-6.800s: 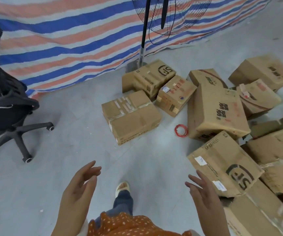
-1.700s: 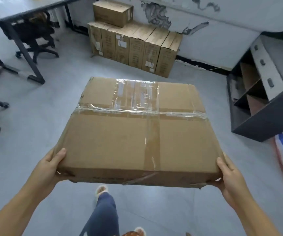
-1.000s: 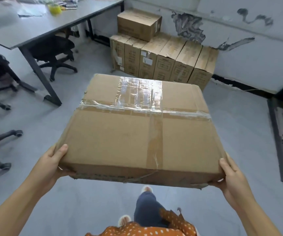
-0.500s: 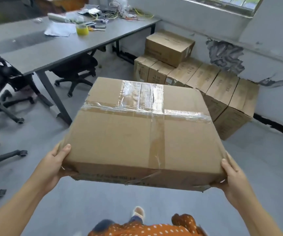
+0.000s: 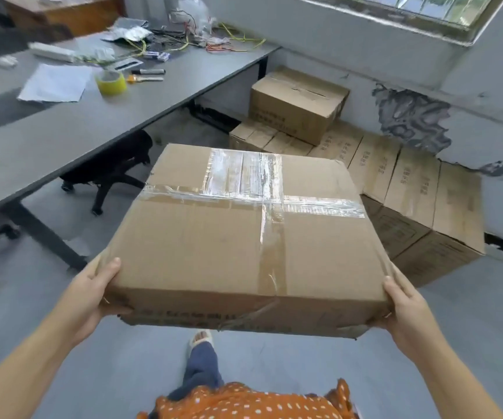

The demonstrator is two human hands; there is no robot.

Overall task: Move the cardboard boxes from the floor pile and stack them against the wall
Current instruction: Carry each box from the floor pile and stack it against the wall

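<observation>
The taped cardboard box point(image 5: 250, 234) is in the air in front of the person, held flat and roughly level, clear of the floor point(image 5: 471, 322) and short of the row of stacked boxes point(image 5: 407, 189) that stands against the wall point(image 5: 486, 122) ahead and to the right. One smaller box point(image 5: 297, 105) already sits on top of that row at its left end, near the corner where the worktop point(image 5: 72, 128) meets the wall.

The main risk, as I judge it, is a slip: the box is wide and is held only at its two near corners, so its far edge hangs unsupported and could dip or swing if the weight inside shifts. The near bottom edge looks worn, with tape peeling loose, and a tear there could let the base sag. The broad top also hides the floor just ahead of the feet, so a misstep near the office chair point(image 5: 108, 167) under the worktop's edge is possible. When the box is set down, a tilted landing on the row could leave it overhanging or nudge the smaller box.

The left hand point(image 5: 93, 294) grips the near left corner, thumb lying on the top face and fingers hidden beneath. The right hand point(image 5: 404, 306) grips the near right corner the same way, thumb along the side edge. Both forearms reach forward, about level, and spread apart
</observation>
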